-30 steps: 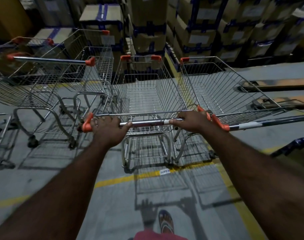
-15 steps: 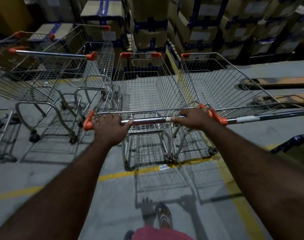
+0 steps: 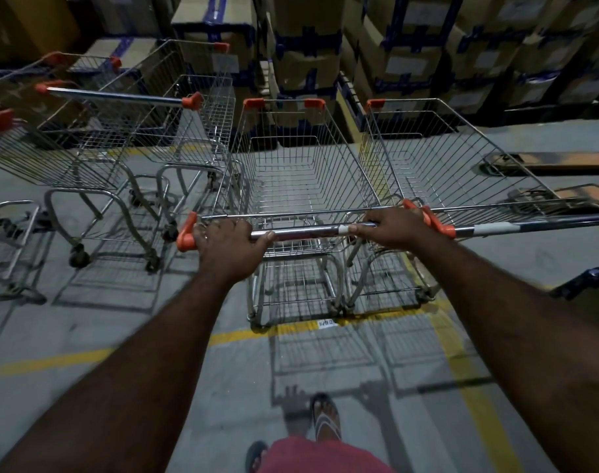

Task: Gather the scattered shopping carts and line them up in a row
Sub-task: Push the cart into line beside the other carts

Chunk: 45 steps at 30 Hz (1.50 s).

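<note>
A wire shopping cart (image 3: 298,172) with orange corner caps stands straight ahead of me. My left hand (image 3: 228,247) grips the left end of its chrome handle bar (image 3: 308,231), and my right hand (image 3: 395,225) grips the right end. A second cart (image 3: 458,165) stands side by side with it on the right, its handle (image 3: 530,224) running off to the right. To the left, another cart (image 3: 127,131) stands turned at an angle, apart from the row, with part of a further cart (image 3: 15,148) at the far left edge.
Stacked cardboard boxes (image 3: 311,46) with blue tape wall off the far side just beyond the carts. Yellow floor lines (image 3: 223,337) cross under the cart wheels. A pallet jack's forks (image 3: 564,162) lie at the right. A low metal frame (image 3: 11,230) sits at the left edge.
The cart I hold has rolled slightly forward toward the boxes, level with the right cart. Both hands kept their grip on the handle.
</note>
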Available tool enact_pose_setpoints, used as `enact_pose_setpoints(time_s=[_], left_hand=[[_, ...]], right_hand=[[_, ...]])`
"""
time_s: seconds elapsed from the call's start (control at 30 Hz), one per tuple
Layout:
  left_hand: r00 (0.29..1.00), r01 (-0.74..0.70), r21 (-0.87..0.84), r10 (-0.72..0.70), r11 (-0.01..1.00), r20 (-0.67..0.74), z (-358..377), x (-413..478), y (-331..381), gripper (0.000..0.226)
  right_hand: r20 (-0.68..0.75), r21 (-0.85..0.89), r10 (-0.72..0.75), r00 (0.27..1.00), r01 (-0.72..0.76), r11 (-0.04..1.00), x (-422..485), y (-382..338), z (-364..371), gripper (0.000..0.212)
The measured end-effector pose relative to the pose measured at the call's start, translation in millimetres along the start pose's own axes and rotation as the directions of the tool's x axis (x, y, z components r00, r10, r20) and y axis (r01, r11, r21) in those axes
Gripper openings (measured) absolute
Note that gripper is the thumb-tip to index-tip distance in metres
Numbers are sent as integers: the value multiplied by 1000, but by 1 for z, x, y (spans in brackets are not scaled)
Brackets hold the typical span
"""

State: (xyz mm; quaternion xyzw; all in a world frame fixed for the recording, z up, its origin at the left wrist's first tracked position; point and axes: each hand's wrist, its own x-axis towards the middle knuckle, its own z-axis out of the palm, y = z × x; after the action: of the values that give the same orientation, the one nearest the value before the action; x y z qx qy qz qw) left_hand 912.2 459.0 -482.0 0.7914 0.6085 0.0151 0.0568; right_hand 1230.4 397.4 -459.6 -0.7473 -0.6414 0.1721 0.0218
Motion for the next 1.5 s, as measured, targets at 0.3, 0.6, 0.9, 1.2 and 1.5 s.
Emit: enact_pose_setpoints(time_s=[0.3,0.6,0.9,1.2,1.5], left_hand=[[1000,-17,-7,17,1000,-20,3,-2,-6,72],[1000,-29,13,29,999,-6,0,-7,-6,73],[999,-37,19,37,999,-1,2,-9,-8,72],[978,-111,-46,118,993,170,-11,8,-18,84],[839,-131,-178,205,975,504,-48,35,-17,67]], right_hand=[[-8,9,23,1000,-23,1000,-7,-2,3,74],[-28,-14,32,999,-33,999,-17,-6,6,61],[-18,24,35,999,-34,999,-22,-9,5,51],[20,53,66,998,-67,996,-27,-17,1,67],[263,16,195,945,-207,978,-4,-35,-15,97]])
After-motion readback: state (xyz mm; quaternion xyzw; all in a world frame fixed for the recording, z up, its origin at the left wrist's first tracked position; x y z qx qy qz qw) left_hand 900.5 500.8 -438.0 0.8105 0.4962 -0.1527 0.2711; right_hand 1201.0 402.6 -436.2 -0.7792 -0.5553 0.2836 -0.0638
